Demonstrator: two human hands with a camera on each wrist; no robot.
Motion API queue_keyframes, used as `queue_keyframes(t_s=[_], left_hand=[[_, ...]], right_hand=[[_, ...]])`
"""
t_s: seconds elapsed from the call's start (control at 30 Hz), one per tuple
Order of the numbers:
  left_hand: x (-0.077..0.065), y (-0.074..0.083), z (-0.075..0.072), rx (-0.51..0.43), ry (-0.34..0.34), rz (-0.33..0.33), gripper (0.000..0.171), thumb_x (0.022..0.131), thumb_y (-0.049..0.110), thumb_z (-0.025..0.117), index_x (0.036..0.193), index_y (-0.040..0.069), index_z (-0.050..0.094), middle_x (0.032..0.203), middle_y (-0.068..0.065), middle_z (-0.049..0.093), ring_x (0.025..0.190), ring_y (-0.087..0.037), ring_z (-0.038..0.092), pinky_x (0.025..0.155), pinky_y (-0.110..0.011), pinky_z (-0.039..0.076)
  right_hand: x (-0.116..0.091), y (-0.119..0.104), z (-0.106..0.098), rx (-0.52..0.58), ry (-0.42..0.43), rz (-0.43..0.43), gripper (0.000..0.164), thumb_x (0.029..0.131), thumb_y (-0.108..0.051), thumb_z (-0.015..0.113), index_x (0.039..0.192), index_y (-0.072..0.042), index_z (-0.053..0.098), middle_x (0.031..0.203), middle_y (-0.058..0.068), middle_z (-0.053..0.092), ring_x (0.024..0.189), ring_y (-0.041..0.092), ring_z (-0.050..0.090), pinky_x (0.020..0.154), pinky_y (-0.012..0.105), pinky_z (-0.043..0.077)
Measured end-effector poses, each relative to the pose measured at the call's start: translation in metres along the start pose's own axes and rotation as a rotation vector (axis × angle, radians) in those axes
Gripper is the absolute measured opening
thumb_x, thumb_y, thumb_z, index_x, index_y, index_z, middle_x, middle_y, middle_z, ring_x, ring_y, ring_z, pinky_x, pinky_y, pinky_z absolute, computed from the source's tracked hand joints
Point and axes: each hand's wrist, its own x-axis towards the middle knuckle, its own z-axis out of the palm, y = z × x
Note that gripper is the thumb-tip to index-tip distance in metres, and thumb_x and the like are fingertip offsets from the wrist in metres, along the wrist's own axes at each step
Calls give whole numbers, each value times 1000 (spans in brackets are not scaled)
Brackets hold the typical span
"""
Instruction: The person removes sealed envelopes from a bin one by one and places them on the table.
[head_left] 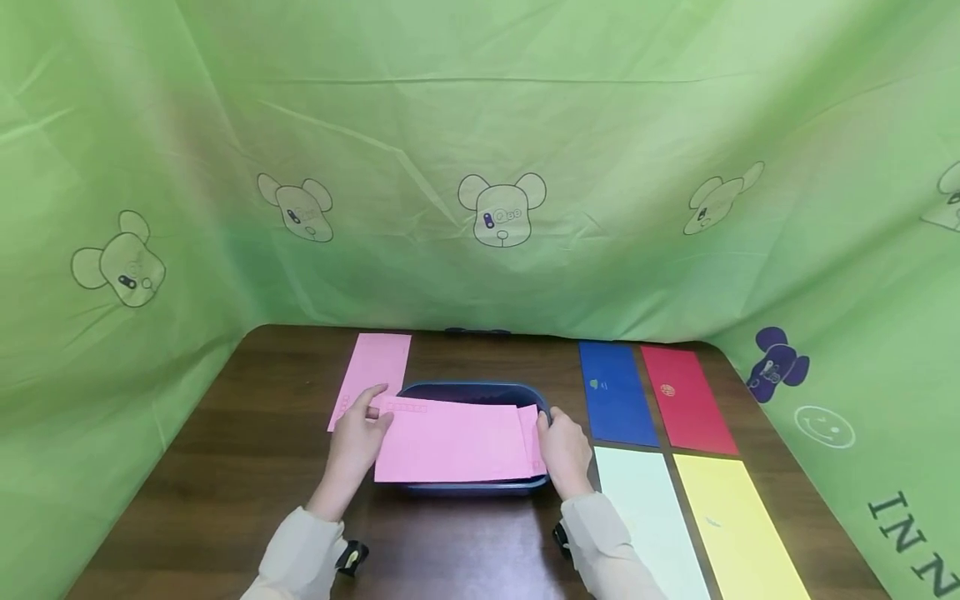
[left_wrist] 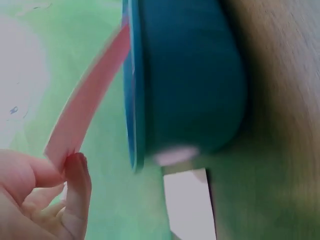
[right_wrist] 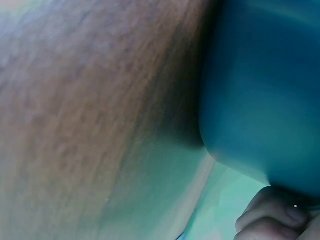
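Observation:
My left hand pinches the left end of a pink envelope between thumb and fingers. The envelope slants across the top of a dark blue plastic bin, its left end raised above the rim in the left wrist view. A second pink envelope pokes out from under it at the bin's right end. There my right hand grips the rim, thumb on top and fingers curled against the outside wall. The held envelope hides most of the bin's inside.
Another pink envelope lies behind the bin on the brown table. To the right lie a blue envelope, a red one, a pale green one and a yellow one. Green cloth surrounds the table.

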Motion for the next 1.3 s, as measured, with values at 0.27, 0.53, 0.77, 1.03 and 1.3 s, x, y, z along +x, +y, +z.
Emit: queue_keyframes(t_s=[0.27,0.53,0.77,1.03,1.3], left_hand=[[-16,-18,-29,-11,-83,-102,40,89,10,62,126,-1,54,100,-26,65,68,-18,61,57,-28,49],[-22,-37,-53,-107,-120,-194,36,88,14,64,117,-5,56,101,-26,67,64,-13,63,59,-26,55],[-33,-61,-75,98,-164,-154,37,87,19,64,119,0,62,81,-10,68,64,-11,58,60,-26,44],[-52,-86,-82,25,-234,-223,24,87,16,65,101,-3,66,78,-8,71,55,-6,55,55,-21,47],[-67,-116,-102,-168,-336,-314,28,91,8,57,108,-15,52,80,-3,65,65,-4,59,64,-22,55]], right_hand=[[1,0,-1,-5,-22,-6,29,96,-29,46,96,-5,62,86,19,67,69,30,61,51,33,37],[1,1,-3,6,-20,-8,29,96,-29,46,97,-5,62,88,19,67,69,30,61,50,32,36],[0,1,-3,11,-23,-12,28,96,-29,46,91,-5,61,83,18,66,67,30,60,49,32,34],[2,3,-2,14,-4,-17,29,96,-30,46,84,-6,58,76,17,63,65,29,57,48,31,33],[1,2,-2,22,-10,-20,28,96,-29,46,89,-6,60,82,19,66,69,32,61,48,32,34]])
